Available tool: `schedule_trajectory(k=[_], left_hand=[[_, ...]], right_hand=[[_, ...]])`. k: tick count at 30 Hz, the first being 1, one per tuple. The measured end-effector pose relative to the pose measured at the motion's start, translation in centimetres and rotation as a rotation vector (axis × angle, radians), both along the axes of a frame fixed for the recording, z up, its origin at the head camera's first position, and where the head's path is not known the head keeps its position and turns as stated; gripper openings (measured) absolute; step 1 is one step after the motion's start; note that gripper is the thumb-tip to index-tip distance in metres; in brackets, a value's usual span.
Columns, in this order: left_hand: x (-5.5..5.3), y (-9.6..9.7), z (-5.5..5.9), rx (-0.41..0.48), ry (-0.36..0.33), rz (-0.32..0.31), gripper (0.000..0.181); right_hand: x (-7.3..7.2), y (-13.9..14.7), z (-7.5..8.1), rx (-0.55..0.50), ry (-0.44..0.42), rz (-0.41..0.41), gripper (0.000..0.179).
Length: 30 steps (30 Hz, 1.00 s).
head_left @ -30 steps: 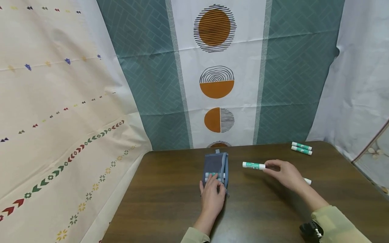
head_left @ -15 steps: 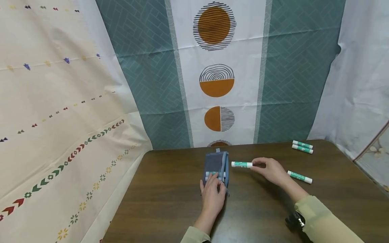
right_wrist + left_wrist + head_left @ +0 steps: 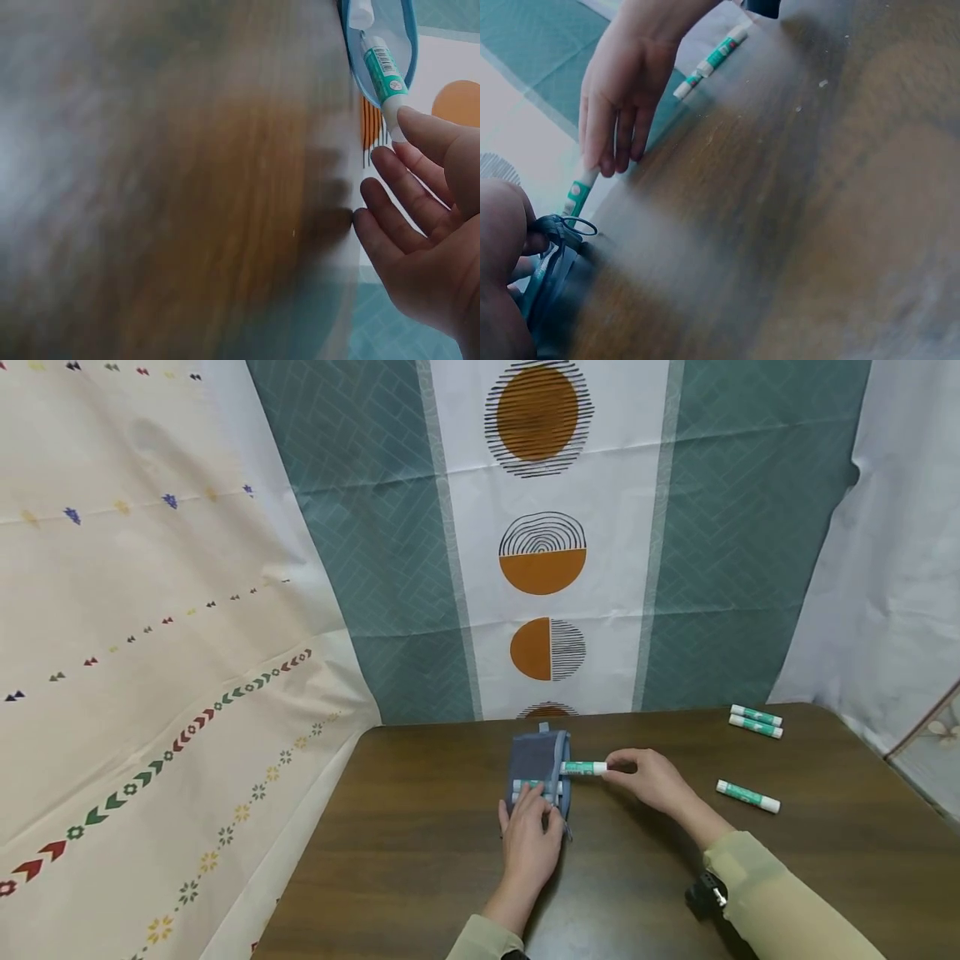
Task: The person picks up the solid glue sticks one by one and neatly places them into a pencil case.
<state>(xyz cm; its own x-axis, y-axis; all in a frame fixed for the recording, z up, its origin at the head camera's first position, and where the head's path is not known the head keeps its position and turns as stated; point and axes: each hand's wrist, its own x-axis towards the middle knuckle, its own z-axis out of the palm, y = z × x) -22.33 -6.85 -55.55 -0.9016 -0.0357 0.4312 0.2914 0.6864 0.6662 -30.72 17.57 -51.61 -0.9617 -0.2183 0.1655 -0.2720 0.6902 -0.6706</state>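
Observation:
A blue-grey zip pouch (image 3: 531, 756) lies on the table, its opening on the right side. Through its see-through front, white-and-green glue sticks (image 3: 531, 786) show, partly covered by my fingers. My left hand (image 3: 531, 843) holds the pouch near its lower end; in the left wrist view its thumb and fingers pinch the edge beside a zipper ring (image 3: 580, 226). Between thumb and fingertips, my right hand (image 3: 651, 781) pinches the white end of a glue stick (image 3: 581, 768). That stick's far end is inside the pouch mouth (image 3: 414, 45), with another white end (image 3: 361, 13) deeper in.
One glue stick (image 3: 748, 797) lies on the table right of my right hand. Two more glue sticks (image 3: 756, 722) lie side by side near the back right. The brown table (image 3: 405, 827) ends at a hanging patterned cloth (image 3: 397, 635).
My right hand has moved left with the glue stick, whose leading end has gone from beside the pouch into its opening. My left hand stays on the pouch.

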Motion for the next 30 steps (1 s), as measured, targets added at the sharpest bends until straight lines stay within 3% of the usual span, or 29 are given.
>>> schedule_trajectory(k=[13,30], left_hand=[[0.1,0.2,0.1,-0.001,0.028,0.01,0.019],[0.4,0.1,0.5,-0.012,-0.018,-0.001,0.018]], right_hand=[[-1.0,-1.7,0.0,-0.001,-0.033,0.028,0.019],[-2.1,-3.5,-0.3,-0.003,-0.056,0.119,0.013]])
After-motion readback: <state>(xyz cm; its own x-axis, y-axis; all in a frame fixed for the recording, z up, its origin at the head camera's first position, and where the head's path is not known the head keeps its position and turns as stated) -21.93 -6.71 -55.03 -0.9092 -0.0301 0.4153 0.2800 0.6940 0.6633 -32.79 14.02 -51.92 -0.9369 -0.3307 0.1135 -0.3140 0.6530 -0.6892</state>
